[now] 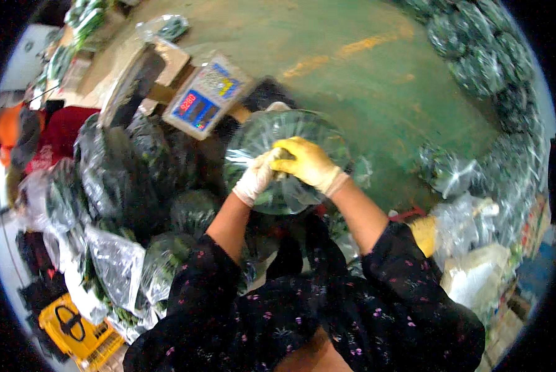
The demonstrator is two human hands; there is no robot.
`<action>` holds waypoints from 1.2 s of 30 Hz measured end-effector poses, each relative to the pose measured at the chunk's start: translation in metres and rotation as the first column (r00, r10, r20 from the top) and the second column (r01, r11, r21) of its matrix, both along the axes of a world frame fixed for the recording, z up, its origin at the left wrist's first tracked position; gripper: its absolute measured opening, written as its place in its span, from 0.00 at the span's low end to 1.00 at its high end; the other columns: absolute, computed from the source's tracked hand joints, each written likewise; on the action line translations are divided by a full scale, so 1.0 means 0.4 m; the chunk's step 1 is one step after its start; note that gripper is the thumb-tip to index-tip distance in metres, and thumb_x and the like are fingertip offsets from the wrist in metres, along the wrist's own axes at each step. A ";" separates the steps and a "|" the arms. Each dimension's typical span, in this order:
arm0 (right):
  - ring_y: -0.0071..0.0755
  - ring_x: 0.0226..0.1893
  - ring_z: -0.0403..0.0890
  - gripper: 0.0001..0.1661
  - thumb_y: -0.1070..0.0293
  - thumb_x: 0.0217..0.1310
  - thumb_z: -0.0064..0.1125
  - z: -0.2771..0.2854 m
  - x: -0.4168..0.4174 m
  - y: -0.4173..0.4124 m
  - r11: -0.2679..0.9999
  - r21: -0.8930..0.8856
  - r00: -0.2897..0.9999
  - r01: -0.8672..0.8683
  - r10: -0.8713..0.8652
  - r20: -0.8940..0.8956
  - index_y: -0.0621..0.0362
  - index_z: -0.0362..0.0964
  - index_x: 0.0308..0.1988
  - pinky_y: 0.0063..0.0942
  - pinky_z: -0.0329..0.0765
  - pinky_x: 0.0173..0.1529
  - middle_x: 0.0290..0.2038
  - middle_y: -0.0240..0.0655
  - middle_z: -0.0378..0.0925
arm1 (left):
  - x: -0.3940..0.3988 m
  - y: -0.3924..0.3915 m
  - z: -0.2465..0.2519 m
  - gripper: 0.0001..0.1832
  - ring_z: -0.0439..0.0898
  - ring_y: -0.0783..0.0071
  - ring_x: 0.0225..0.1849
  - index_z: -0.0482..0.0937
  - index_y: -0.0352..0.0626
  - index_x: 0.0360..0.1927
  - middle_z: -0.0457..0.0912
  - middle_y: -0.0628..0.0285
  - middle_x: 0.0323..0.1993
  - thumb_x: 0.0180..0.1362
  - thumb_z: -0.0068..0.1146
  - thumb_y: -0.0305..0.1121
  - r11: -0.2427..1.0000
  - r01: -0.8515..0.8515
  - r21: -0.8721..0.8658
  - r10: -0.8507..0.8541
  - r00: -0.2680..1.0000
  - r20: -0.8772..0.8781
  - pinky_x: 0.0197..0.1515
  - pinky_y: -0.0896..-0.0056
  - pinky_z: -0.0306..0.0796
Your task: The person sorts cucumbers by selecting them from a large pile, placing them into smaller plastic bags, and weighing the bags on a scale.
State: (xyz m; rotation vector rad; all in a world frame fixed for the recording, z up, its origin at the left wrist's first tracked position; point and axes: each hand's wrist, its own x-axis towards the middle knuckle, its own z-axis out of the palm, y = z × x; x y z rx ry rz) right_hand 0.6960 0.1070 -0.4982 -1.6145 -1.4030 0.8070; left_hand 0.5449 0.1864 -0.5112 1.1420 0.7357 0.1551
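Note:
In front of my body stands a bulging clear plastic bag (282,125) with green contents, probably leafy vegetables. Its gathered neck is pinched between my left hand (258,176), in a whitish glove, and my right hand (308,162), in a yellow glove with a pale cuff. The fingers of both hands meet over the middle of the bag's top and hide the neck itself. Just beyond the bag, to the left, is the display head of a digital weighing scale (206,95) with lit red digits. A dark surface (266,93) shows partly behind the bag.
Filled plastic bags (115,172) crowd the left side, and more bags of greens (478,56) line the right. A yellow plastic crate (80,332) is at lower left. Another person in orange (10,130) is at far left. The green floor (375,88) bears a worn yellow line.

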 end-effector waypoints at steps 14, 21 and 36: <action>0.32 0.45 0.78 0.17 0.60 0.66 0.48 -0.092 0.006 0.072 0.982 -0.160 0.103 -0.100 -0.150 -0.983 0.60 0.71 0.48 0.30 0.74 0.52 0.44 0.36 0.77 | -0.002 -0.010 0.016 0.18 0.77 0.64 0.36 0.77 0.42 0.40 0.78 0.59 0.35 0.43 0.64 0.35 0.620 0.215 0.755 -0.205 0.973 -0.108 0.39 0.65 0.71; 0.20 0.32 0.77 0.10 0.67 0.57 0.55 -0.237 -0.035 0.192 0.904 -0.226 0.214 -0.363 -0.155 -0.964 0.52 0.73 0.41 0.21 0.76 0.34 0.36 0.28 0.78 | 0.044 0.105 0.057 0.15 0.76 0.58 0.32 0.77 0.54 0.28 0.76 0.60 0.27 0.34 0.66 0.41 -0.278 0.433 0.857 0.019 0.895 -0.446 0.32 0.59 0.66; 0.48 0.35 0.80 0.12 0.60 0.59 0.52 -0.066 0.113 0.121 0.938 -0.190 0.936 0.290 -0.237 0.261 0.50 0.74 0.42 0.38 0.76 0.41 0.36 0.42 0.80 | -0.117 -0.069 -0.075 0.17 0.75 0.55 0.32 0.72 0.48 0.31 0.76 0.58 0.28 0.40 0.67 0.40 0.164 0.572 0.804 0.084 0.804 -0.589 0.33 0.56 0.69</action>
